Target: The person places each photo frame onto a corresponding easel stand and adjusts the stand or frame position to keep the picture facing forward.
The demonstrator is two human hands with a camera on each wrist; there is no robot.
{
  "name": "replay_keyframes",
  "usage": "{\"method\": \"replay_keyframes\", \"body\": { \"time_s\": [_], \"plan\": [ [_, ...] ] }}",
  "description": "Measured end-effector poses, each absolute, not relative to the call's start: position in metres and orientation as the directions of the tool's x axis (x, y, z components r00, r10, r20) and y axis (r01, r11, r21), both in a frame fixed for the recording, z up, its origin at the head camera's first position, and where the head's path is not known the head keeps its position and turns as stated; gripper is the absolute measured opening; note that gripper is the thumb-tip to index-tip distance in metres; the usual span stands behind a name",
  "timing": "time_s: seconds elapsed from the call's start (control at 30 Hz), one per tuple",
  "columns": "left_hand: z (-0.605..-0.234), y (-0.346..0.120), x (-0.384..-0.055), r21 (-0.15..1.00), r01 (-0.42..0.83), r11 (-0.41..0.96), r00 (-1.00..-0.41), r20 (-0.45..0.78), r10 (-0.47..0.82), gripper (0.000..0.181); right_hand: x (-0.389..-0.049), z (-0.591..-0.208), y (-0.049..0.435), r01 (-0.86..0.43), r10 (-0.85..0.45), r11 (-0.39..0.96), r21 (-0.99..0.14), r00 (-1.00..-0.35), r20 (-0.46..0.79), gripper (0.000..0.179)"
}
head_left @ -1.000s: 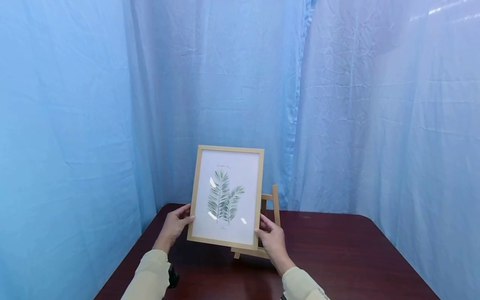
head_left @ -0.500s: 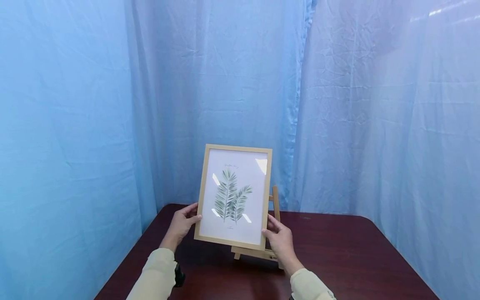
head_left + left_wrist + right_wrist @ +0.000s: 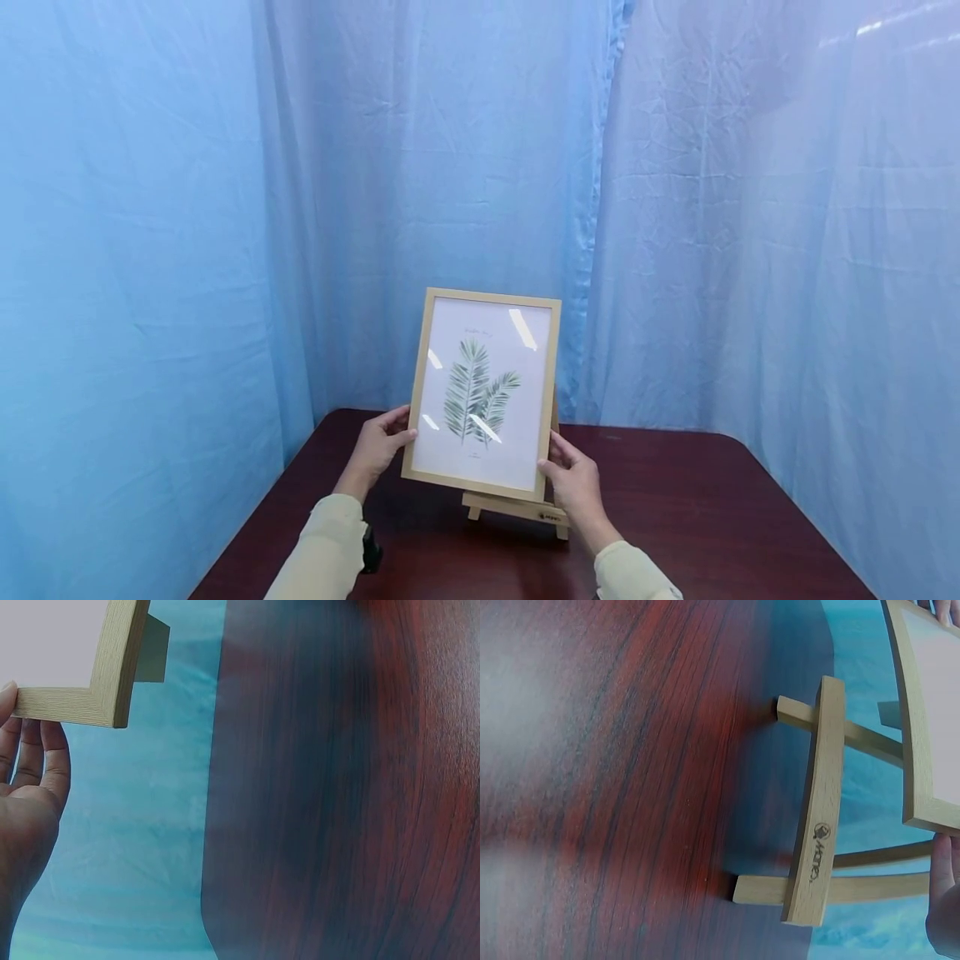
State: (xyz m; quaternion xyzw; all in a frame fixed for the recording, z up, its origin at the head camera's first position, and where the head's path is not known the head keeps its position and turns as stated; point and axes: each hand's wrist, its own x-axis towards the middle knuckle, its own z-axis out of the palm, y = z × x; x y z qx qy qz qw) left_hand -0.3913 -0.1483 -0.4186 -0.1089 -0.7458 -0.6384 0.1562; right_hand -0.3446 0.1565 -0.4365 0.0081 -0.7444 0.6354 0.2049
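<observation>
Between both hands, a picture frame (image 3: 480, 392) with a pale wood border and a green leaf print is held up, tilted slightly clockwise. My left hand (image 3: 380, 448) pinches its left edge, thumb in front and fingers behind. On the opposite edge my right hand (image 3: 576, 483) grips low down in the same way. Behind the frame stands a small wooden easel (image 3: 517, 507), mostly hidden in the head view. Seen from the right wrist, the easel's ledge (image 3: 821, 802) bears a dark logo, and a gap shows between it and the frame's lower edge.
The easel's feet rest on a dark red-brown wooden table (image 3: 675, 508) with rounded far corners. Blue curtains (image 3: 450, 150) hang behind and along both sides. A dark flap (image 3: 154, 651) sticks out from the frame's back.
Both hands have carried the picture frame to the right, across the front of the easel, covering its upper part. The easel has stayed in place.
</observation>
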Motion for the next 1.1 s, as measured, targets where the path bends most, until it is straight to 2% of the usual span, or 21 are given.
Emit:
{"method": "replay_keyframes", "body": {
  "time_s": [0.23,0.4,1.1],
  "plan": [
    [-0.423,-0.137,-0.399,0.921,0.344,0.181,-0.934,0.356,-0.038,0.047,-0.342,-0.436,0.167,-0.249,0.246,0.160,-0.955,-0.927,0.283,0.053],
    [-0.423,-0.130,-0.400,0.913,0.375,0.161,-0.922,0.385,-0.034,0.046,-0.343,-0.437,0.173,-0.252,0.259,0.145,-0.957,-0.924,0.282,0.053],
    [-0.430,-0.106,-0.408,0.913,0.388,0.128,-0.920,0.392,-0.010,0.045,-0.344,-0.440,0.197,-0.239,0.288,0.187,-0.953,-0.914,0.286,0.054]
  ]
}}
